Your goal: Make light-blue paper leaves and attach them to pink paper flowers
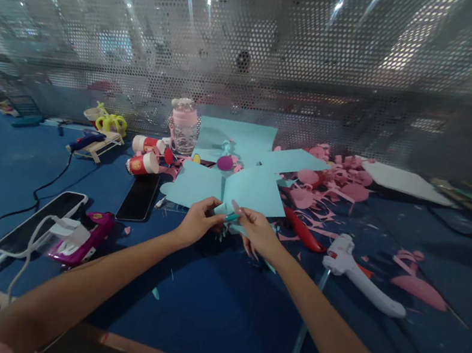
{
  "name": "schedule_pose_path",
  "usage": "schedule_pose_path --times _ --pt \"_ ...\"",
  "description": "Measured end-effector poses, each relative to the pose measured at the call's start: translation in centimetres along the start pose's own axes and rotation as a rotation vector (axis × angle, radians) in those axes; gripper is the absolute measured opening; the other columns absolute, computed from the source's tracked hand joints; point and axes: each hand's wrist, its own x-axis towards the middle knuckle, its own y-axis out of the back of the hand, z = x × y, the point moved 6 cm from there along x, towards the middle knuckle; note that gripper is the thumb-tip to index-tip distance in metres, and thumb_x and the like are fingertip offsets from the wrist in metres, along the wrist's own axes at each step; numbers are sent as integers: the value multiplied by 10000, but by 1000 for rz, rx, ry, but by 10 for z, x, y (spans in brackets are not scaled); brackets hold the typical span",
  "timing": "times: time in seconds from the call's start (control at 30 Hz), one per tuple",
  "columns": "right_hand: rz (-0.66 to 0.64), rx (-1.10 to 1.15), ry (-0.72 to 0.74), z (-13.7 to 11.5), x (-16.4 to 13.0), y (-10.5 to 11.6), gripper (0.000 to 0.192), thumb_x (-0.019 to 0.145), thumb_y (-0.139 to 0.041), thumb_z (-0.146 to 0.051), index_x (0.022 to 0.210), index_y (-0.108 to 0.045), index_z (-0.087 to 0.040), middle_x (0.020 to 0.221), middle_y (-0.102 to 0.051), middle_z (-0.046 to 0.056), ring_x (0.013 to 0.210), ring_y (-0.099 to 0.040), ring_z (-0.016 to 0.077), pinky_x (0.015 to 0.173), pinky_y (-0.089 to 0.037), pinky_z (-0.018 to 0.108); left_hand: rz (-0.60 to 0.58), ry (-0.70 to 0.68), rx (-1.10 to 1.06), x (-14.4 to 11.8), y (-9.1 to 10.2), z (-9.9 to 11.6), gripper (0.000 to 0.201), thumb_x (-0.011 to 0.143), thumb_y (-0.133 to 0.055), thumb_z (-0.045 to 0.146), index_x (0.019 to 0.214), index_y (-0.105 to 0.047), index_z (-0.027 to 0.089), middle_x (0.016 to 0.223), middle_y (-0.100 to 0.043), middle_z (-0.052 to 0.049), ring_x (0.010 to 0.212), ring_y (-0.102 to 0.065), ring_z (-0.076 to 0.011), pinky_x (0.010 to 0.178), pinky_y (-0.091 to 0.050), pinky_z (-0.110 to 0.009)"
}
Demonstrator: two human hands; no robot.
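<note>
My left hand (200, 219) and my right hand (254, 231) meet over the blue table, both pinching a small rolled piece of light blue paper (230, 217) between their fingertips. Just behind the hands lie large light blue paper sheets (234, 188). A white glue gun (354, 267) rests on the table to the right of my right hand. Red-handled scissors (302, 228) lie between the sheets and the glue gun.
Pink paper scraps (335, 182) pile up at the back right. A pink-lidded bottle (183, 126), two red-and-white cups (143, 164), a black phone (138, 197), a second phone on a cable (43, 221) and a magenta tool (83, 241) sit left. A perforated metal wall (258, 52) stands behind.
</note>
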Motion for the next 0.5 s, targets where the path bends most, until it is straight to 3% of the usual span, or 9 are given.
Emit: schedule_pose_path --times 0.17,0.33,0.5 --pt "97 -63 87 -3 -1 5 450 795 -365 -609 889 -498 -190 288 -370 -103 205 -360 89 237 -292 178 48 -9 48 -1 2 0 234 685 -617 346 731 -482 160 509 -534 58 432 -500 -79 453 -394 -196" --pt "98 -170 188 -11 -2 4 330 822 -398 -526 823 -475 -205 331 -369 -106 250 -377 78 289 -302 173 77 12 68 -2 2 -1 245 727 -566 386 701 -465 165 503 -519 60 431 -494 -75 452 -382 -193" --pt "120 -214 195 -13 -4 3 307 830 -380 -516 778 -450 -221 339 -371 -100 260 -407 101 309 -317 194 90 28 45 -3 1 0 290 736 -541 445 720 -471 165 511 -513 52 449 -509 -94 468 -417 -215"
